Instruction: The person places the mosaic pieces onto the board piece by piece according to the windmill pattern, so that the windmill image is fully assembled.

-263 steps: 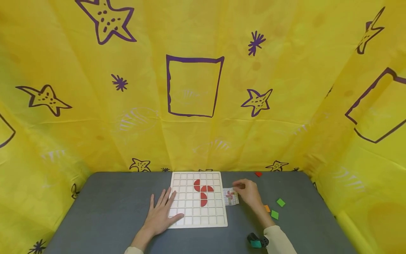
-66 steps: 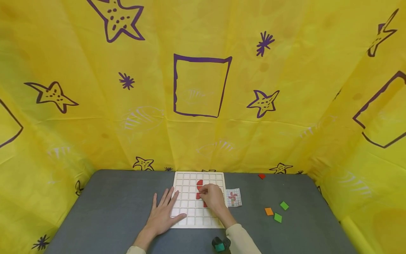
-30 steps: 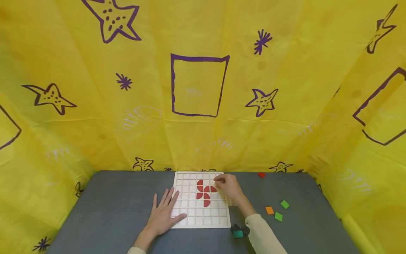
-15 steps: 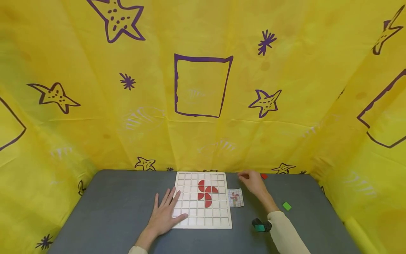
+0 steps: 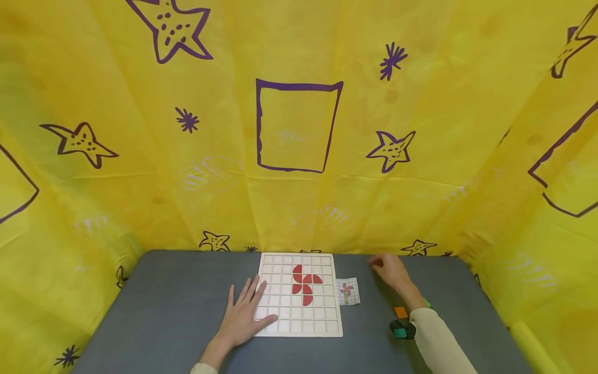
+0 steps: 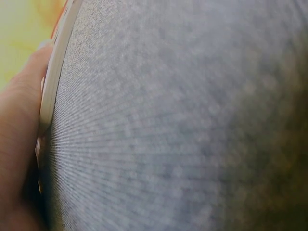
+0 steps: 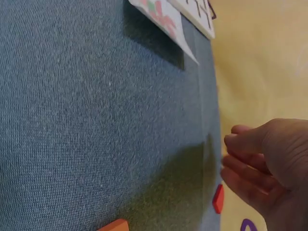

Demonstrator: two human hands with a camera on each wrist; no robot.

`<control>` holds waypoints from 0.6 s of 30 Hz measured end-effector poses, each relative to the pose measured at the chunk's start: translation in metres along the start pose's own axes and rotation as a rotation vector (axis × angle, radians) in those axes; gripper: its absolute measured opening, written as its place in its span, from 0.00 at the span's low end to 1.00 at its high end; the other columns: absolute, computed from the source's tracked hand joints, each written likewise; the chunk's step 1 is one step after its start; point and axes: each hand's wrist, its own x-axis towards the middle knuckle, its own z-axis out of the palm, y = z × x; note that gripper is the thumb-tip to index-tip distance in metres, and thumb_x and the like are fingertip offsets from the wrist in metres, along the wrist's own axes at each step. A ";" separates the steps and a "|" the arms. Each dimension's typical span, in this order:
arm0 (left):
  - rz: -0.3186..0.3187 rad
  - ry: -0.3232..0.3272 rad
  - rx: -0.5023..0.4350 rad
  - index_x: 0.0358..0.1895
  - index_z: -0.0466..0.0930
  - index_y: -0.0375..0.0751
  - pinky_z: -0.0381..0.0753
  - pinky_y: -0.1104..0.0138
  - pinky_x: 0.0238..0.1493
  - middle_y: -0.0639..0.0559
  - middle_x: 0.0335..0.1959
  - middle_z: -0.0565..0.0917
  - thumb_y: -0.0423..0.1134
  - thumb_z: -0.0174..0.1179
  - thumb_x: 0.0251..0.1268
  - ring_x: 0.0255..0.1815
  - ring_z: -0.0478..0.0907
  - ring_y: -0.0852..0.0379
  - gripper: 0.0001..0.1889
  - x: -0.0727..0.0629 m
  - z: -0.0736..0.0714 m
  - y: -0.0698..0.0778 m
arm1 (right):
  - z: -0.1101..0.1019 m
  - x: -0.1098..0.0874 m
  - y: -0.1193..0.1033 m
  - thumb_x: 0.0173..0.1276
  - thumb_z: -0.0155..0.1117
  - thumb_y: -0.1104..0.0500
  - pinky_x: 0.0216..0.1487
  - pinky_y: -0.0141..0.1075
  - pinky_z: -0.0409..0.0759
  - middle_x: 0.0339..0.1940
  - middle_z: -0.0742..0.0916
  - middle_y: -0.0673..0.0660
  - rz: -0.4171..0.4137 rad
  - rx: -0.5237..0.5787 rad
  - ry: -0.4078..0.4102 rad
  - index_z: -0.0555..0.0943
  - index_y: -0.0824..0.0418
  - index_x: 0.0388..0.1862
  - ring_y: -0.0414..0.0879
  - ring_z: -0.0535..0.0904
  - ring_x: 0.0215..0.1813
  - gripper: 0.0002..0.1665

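Note:
My left hand (image 5: 240, 317) lies with spread fingers on the left edge of a white grid board (image 5: 286, 326); in the left wrist view its thumb (image 6: 30, 82) rests along the board's side (image 6: 58, 62). Red round-edged tiles (image 5: 307, 299) form a pinwheel in the board's cells. My right hand (image 5: 391, 270), fingers loosely bent and holding nothing, hovers near the table's back edge. Close by its fingers in the right wrist view is a loose red tile (image 7: 219, 198), which the hand hides in the head view.
Right of the board lies a paper card (image 5: 348, 292) printed with a pinwheel pattern. An orange tile (image 5: 401, 312) and a partly hidden green tile (image 5: 427, 303) lie by the right forearm. A yellow patterned curtain (image 5: 289, 208) hangs behind the grey table (image 5: 177, 291).
A red tile has joined the pinwheel's left side, where my right hand was working. That hand has since moved right, past the card, to the loose red tile. The left hand stays on the board.

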 end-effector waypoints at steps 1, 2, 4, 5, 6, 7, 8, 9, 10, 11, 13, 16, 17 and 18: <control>-0.002 -0.007 -0.005 0.76 0.59 0.46 0.33 0.36 0.71 0.46 0.79 0.54 0.74 0.53 0.57 0.78 0.49 0.42 0.49 0.000 0.000 0.000 | 0.000 0.000 0.002 0.61 0.67 0.71 0.47 0.56 0.79 0.40 0.88 0.63 -0.002 -0.020 0.004 0.86 0.69 0.41 0.62 0.82 0.45 0.08; -0.001 -0.011 -0.006 0.76 0.59 0.45 0.33 0.36 0.71 0.46 0.79 0.54 0.74 0.53 0.57 0.78 0.49 0.42 0.49 0.000 0.000 0.001 | 0.000 0.001 0.004 0.61 0.67 0.71 0.48 0.56 0.79 0.41 0.87 0.64 -0.003 -0.037 0.010 0.85 0.69 0.42 0.62 0.82 0.46 0.10; 0.003 -0.008 -0.008 0.76 0.60 0.45 0.33 0.36 0.70 0.46 0.79 0.54 0.74 0.53 0.58 0.78 0.49 0.41 0.49 0.000 -0.001 0.002 | 0.001 0.002 0.010 0.59 0.69 0.71 0.51 0.57 0.77 0.44 0.86 0.66 -0.016 -0.080 0.021 0.84 0.71 0.45 0.64 0.81 0.49 0.14; 0.004 -0.007 -0.004 0.76 0.60 0.45 0.33 0.36 0.70 0.45 0.79 0.54 0.74 0.53 0.58 0.78 0.50 0.41 0.49 0.000 -0.001 0.002 | 0.002 0.003 0.014 0.58 0.69 0.70 0.52 0.58 0.76 0.46 0.85 0.68 -0.024 -0.099 0.026 0.83 0.72 0.47 0.66 0.80 0.50 0.16; 0.004 -0.004 -0.003 0.76 0.60 0.45 0.34 0.36 0.70 0.45 0.79 0.54 0.74 0.53 0.58 0.78 0.50 0.41 0.49 0.000 -0.001 0.002 | 0.003 0.003 0.017 0.58 0.69 0.70 0.53 0.59 0.75 0.48 0.84 0.70 -0.031 -0.119 0.027 0.81 0.73 0.49 0.67 0.79 0.51 0.19; 0.005 0.000 -0.003 0.76 0.60 0.44 0.34 0.36 0.70 0.45 0.78 0.55 0.73 0.54 0.57 0.78 0.50 0.41 0.49 0.000 -0.001 0.002 | 0.004 0.003 0.021 0.58 0.69 0.70 0.54 0.59 0.75 0.49 0.83 0.71 -0.029 -0.129 0.026 0.80 0.74 0.51 0.68 0.78 0.52 0.21; 0.005 0.001 -0.001 0.76 0.60 0.44 0.34 0.35 0.70 0.45 0.78 0.55 0.74 0.54 0.57 0.78 0.50 0.41 0.49 0.000 0.000 0.002 | 0.004 0.003 0.024 0.58 0.69 0.70 0.55 0.59 0.74 0.51 0.82 0.72 -0.021 -0.132 0.021 0.78 0.75 0.52 0.68 0.77 0.53 0.22; 0.007 0.004 -0.003 0.76 0.60 0.44 0.34 0.36 0.70 0.45 0.78 0.55 0.73 0.54 0.57 0.78 0.50 0.41 0.49 0.000 0.000 0.002 | 0.005 0.002 0.027 0.59 0.68 0.69 0.56 0.60 0.74 0.52 0.81 0.73 -0.008 -0.132 0.016 0.77 0.76 0.54 0.69 0.76 0.54 0.23; 0.005 0.002 -0.006 0.76 0.59 0.44 0.34 0.36 0.70 0.45 0.78 0.55 0.73 0.54 0.57 0.78 0.50 0.41 0.49 0.000 0.000 0.003 | 0.005 0.000 0.029 0.60 0.67 0.69 0.56 0.60 0.73 0.53 0.80 0.74 0.008 -0.127 0.010 0.76 0.77 0.55 0.70 0.76 0.55 0.23; 0.005 0.002 -0.009 0.76 0.59 0.44 0.34 0.36 0.70 0.45 0.78 0.55 0.73 0.54 0.57 0.78 0.50 0.41 0.49 0.000 0.000 0.003 | 0.005 -0.001 0.032 0.61 0.66 0.70 0.55 0.61 0.73 0.54 0.79 0.75 0.025 -0.122 0.003 0.76 0.78 0.55 0.70 0.75 0.55 0.23; 0.004 0.001 -0.008 0.76 0.59 0.45 0.33 0.36 0.70 0.46 0.79 0.54 0.74 0.54 0.57 0.78 0.50 0.42 0.49 -0.001 0.001 0.002 | 0.005 -0.004 0.035 0.63 0.64 0.70 0.54 0.61 0.74 0.54 0.79 0.75 0.054 -0.109 -0.006 0.76 0.78 0.55 0.70 0.75 0.55 0.21; 0.001 0.001 0.004 0.76 0.59 0.45 0.33 0.36 0.71 0.46 0.79 0.54 0.74 0.53 0.57 0.78 0.49 0.42 0.50 -0.001 0.001 0.001 | 0.003 -0.006 0.036 0.64 0.62 0.72 0.52 0.60 0.76 0.51 0.81 0.74 0.070 -0.084 0.006 0.79 0.77 0.51 0.69 0.77 0.52 0.17; 0.002 0.002 0.008 0.76 0.59 0.45 0.33 0.36 0.70 0.46 0.79 0.54 0.74 0.53 0.57 0.78 0.50 0.42 0.50 -0.001 0.001 0.001 | 0.002 -0.007 0.037 0.63 0.62 0.73 0.51 0.59 0.77 0.49 0.82 0.73 0.071 -0.075 0.014 0.80 0.76 0.50 0.69 0.78 0.50 0.15; 0.000 0.000 0.010 0.76 0.59 0.45 0.33 0.36 0.71 0.46 0.79 0.54 0.74 0.53 0.57 0.78 0.49 0.42 0.50 0.000 0.002 0.000 | 0.002 -0.007 0.037 0.63 0.61 0.74 0.50 0.59 0.78 0.47 0.83 0.73 0.071 -0.069 0.024 0.81 0.76 0.49 0.68 0.79 0.49 0.15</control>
